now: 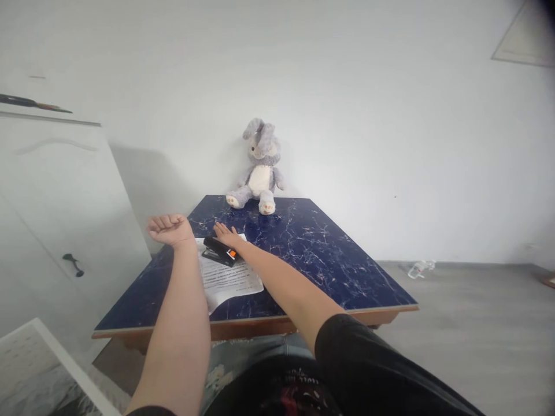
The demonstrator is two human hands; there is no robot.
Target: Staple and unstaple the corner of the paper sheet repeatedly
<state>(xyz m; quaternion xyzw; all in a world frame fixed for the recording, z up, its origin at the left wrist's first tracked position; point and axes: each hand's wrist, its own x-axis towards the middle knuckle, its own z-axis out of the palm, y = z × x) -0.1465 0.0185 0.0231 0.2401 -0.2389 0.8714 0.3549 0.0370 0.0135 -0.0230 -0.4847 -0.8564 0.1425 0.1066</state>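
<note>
My left hand (170, 229) is curled into a fist, raised at the left side of the table, with nothing visible in it. Printed paper (229, 283) lies on the blue table, its near edge curling up. On the paper rests a black stapler (218, 252) with an orange and white label at its right end. My right hand (226, 234) lies with fingers stretched out just beyond the stapler, over the paper's far edge. Whether its palm touches the stapler is hard to tell.
A grey plush rabbit (261, 167) sits at the far end of the blue marbled table (321, 254), near the wall. To the left stands a white cabinet (65, 202). A clear plastic bottle (420, 269) lies on the floor at right.
</note>
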